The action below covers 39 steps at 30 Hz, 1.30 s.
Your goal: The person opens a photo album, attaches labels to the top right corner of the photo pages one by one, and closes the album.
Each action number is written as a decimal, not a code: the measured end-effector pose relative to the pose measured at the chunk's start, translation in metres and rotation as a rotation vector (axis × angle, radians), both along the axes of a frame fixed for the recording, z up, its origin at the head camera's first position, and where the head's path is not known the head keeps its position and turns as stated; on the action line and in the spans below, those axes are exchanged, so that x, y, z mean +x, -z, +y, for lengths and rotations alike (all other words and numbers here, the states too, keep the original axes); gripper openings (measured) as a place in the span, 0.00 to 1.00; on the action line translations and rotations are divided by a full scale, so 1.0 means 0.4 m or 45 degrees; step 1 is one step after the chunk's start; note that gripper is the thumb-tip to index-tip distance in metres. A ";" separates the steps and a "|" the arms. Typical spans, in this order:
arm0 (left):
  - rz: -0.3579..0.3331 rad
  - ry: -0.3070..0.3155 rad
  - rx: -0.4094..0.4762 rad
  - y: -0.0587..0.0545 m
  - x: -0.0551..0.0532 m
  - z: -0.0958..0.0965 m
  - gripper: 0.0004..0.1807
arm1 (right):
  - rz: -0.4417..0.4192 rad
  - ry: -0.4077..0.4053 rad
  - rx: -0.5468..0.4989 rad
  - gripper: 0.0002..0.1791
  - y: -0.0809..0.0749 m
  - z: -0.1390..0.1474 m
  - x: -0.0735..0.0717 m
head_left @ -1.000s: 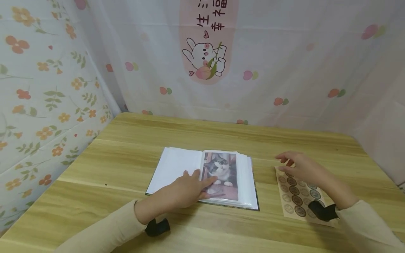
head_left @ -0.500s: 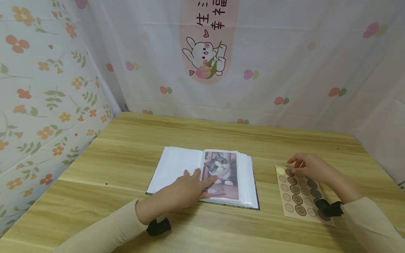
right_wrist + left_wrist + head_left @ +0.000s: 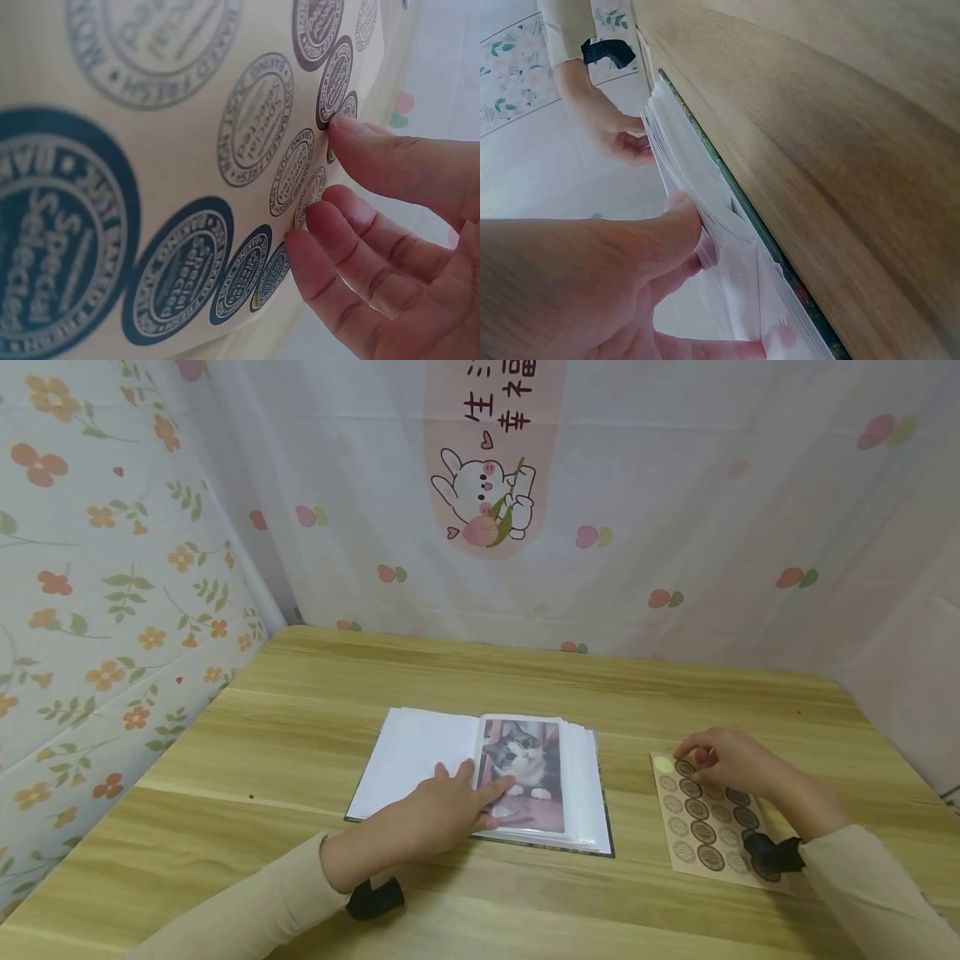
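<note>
An opened photo album (image 3: 435,743) lies at the middle of the table, a cat photo (image 3: 525,752) in its right-hand page. My left hand (image 3: 438,810) rests across it with fingers spread, the fingertips on the cat page. From the left wrist view, my left hand (image 3: 645,270) lies against the stacked page edges (image 3: 697,180). To the right is a tan sheet of round stickers (image 3: 678,839), with a pale yellow round spot at its far left corner. My right hand (image 3: 738,768) is over the sheet's far end, fingers loosely bent. In the right wrist view its fingertips (image 3: 349,126) touch the printed stickers (image 3: 255,120).
The wooden table (image 3: 300,677) reaches back to a white curtain (image 3: 637,485) with a rabbit print. A floral curtain (image 3: 112,610) hangs along the left side. Black straps (image 3: 772,852) circle both wrists, near the sleeve cuffs.
My right hand has shifted right off the sheet's far left corner, uncovering the yellow spot, then slightly back left and lower. The left hand and album have stayed in place.
</note>
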<state>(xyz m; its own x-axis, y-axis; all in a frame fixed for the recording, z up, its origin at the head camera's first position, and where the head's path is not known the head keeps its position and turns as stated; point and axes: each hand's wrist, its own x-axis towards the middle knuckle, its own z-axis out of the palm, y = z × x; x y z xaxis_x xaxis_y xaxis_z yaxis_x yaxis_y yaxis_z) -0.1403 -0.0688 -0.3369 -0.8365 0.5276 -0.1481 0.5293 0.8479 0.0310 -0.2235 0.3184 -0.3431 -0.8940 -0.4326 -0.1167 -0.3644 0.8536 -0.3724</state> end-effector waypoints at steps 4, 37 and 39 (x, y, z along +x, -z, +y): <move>0.005 0.004 0.009 -0.001 0.001 -0.001 0.29 | 0.000 0.009 0.014 0.16 0.003 -0.002 0.001; 0.020 0.021 0.026 0.006 0.005 -0.005 0.29 | 0.094 -0.022 0.076 0.11 0.005 -0.012 0.015; 0.035 0.027 0.020 0.008 0.005 -0.006 0.29 | 0.096 -0.017 0.076 0.11 0.004 -0.015 0.016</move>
<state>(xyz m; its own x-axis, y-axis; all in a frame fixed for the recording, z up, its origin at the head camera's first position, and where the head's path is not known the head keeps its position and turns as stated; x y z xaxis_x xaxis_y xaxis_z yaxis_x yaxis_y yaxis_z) -0.1384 -0.0711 -0.3402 -0.8288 0.5472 -0.1166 0.5478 0.8361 0.0294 -0.2170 0.3125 -0.3447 -0.8956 -0.4385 -0.0753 -0.4007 0.8684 -0.2920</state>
